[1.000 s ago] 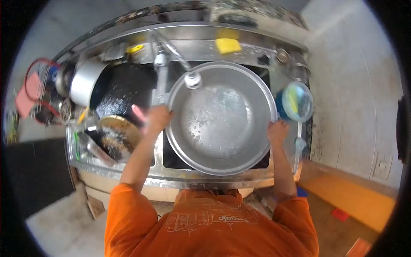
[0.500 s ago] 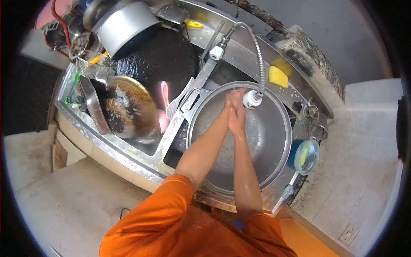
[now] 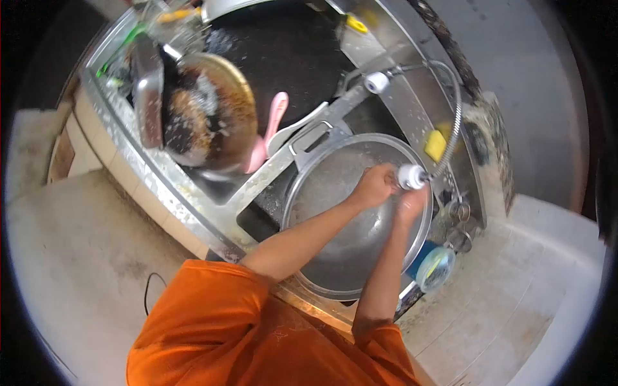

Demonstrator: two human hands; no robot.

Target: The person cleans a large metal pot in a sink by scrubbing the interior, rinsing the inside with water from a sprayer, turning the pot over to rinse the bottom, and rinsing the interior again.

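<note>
A large round metal basin [image 3: 335, 257] sits in the right sink bowl, with a loop handle at its far left. My left hand [image 3: 374, 186] is above it, fingers curled in beside the white spray head [image 3: 410, 176] of the tap. What the curled fingers hold, if anything, is hidden. My right hand [image 3: 412, 202] is just below the spray head, over the basin's right side, partly covered by it and smeared by motion. The spray head hangs from a flexible metal hose [image 3: 458, 122]. Whether either hand touches it I cannot tell.
In the left bowl stand a scorched metal pan [image 3: 209, 116], a pink-handled utensil [image 3: 275, 119] and a big black pan [image 3: 283, 58]. A yellow sponge [image 3: 436, 146] lies on the back ledge. A blue tub [image 3: 434, 269] and metal strainers [image 3: 458, 238] are at the right.
My hands, pressed together beside the spray head before, are now apart, the left nearer me and the right further right. The view has shifted, bringing the left bowl closer.
</note>
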